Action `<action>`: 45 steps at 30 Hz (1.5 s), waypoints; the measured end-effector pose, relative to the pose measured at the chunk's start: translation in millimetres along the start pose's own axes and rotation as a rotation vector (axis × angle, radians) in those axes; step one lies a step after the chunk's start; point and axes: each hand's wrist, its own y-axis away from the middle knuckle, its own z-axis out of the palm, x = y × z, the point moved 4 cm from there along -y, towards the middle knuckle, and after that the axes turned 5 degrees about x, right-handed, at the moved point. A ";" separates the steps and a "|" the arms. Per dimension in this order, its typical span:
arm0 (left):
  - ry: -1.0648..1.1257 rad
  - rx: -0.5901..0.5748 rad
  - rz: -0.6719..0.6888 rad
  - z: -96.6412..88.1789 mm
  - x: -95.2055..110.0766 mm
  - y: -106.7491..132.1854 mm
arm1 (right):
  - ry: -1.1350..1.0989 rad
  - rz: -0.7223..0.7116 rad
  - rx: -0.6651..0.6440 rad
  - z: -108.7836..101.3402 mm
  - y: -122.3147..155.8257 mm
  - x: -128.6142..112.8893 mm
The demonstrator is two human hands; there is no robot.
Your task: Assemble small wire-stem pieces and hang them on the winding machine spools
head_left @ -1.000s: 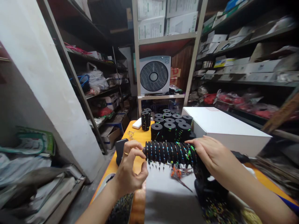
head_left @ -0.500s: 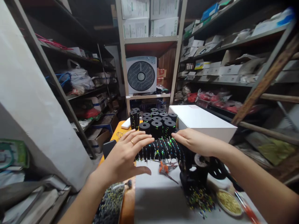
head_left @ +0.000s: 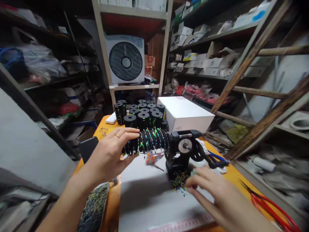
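Observation:
A black roll [head_left: 154, 139], wound with thin lines carrying small bright green, blue and orange pieces, lies level on a black crank winder [head_left: 180, 161]. My left hand [head_left: 109, 149] is wrapped round the roll's left end, fingers over the top and thumb below. My right hand [head_left: 212, 190] is down by a pile of tiny coloured pieces [head_left: 179, 182] at the winder's foot. Its thumb and fingertips are pinched close together, slightly blurred; anything between them is too small to make out. An orange and grey object [head_left: 151, 158] lies on the white sheet behind the roll.
Several upright black rolls [head_left: 144, 117] stand at the back beside a white box [head_left: 187, 111]. A tray of dark and yellow bits [head_left: 94, 206] is at front left, near a dark phone-like slab [head_left: 88, 149]. Red-handled scissors [head_left: 272, 206] lie at right. Shelves and a box fan [head_left: 126, 61] stand behind.
My right hand has left the roll's right end and come down to the pile of coloured pieces. My left hand has closed round the roll's left end. The view has shifted right.

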 end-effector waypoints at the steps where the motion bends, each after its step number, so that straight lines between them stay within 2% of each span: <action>1: 0.002 0.000 0.000 -0.5 0.4 -0.6 | 0.005 0.088 -0.073 16.3 12.9 10.6; 3: 0.002 -0.004 -0.003 -1.2 1.5 -1.3 | -0.012 0.246 -0.132 42.0 28.9 28.2; 6: 0.002 -0.014 -0.016 -1.4 2.8 -1.6 | -0.020 0.309 -0.115 62.0 32.5 38.3; 13: 0.061 -0.080 -0.104 -5.2 2.6 -4.9 | -0.050 0.235 -0.035 74.7 32.1 45.1; 16: 0.086 -0.120 -0.150 -8.7 3.5 -8.0 | -0.047 0.174 0.051 77.7 37.9 52.7; 20: 0.103 -0.198 -0.239 -10.8 2.2 -11.2 | -0.011 0.145 0.162 75.9 44.3 57.0; 23: 0.118 -0.227 -0.277 -10.5 0.2 -11.1 | 0.002 0.165 0.186 74.3 45.9 55.3; 28: 0.115 -0.206 -0.262 -8.8 -3.2 -8.6 | 0.044 0.229 0.187 72.2 46.0 53.0; 32: 0.107 -0.204 -0.245 -7.2 -4.7 -7.7 | 0.061 0.220 0.190 70.8 47.8 53.4; 39: 0.128 -0.196 -0.259 -7.4 -4.6 -7.9 | 0.103 0.090 0.215 68.1 53.0 53.5; 42: 0.138 -0.192 -0.274 -7.9 -3.7 -8.0 | 0.104 0.011 0.253 53.8 47.6 42.0; 45: 0.151 -0.192 -0.297 -8.8 -2.7 -9.2 | 0.052 -0.120 0.302 28.8 27.2 16.9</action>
